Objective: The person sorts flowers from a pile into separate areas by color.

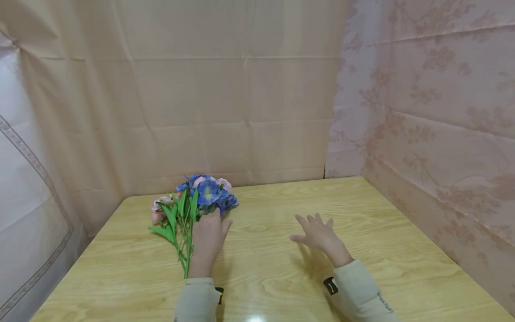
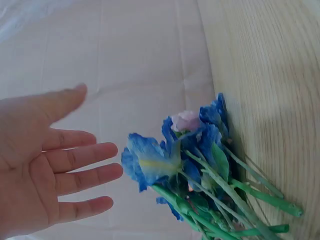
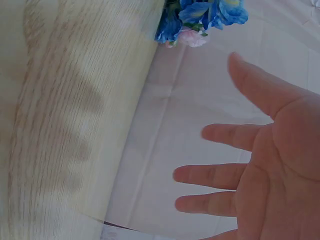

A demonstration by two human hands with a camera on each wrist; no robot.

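A loose bunch of artificial flowers lies on the left rear part of the table. Blue flowers (image 1: 208, 192) and pale pink ones (image 1: 159, 210) are at its far end, with green stems (image 1: 186, 250) and leaves pointing toward me. My left hand (image 1: 207, 237) is over the right side of the bunch; in the left wrist view its fingers are straight, apart from the blue flower (image 2: 150, 162), and hold nothing. Held above the table to the right, my right hand (image 1: 319, 233) has its fingers spread and nothing in them.
The wooden table (image 1: 265, 250) has a pale grain and a light reflection at its front. Behind it hangs a beige curtain (image 1: 241, 112). Floral cloth (image 1: 438, 125) runs along the right side, and a white cloth (image 1: 28, 192) hangs at the left.
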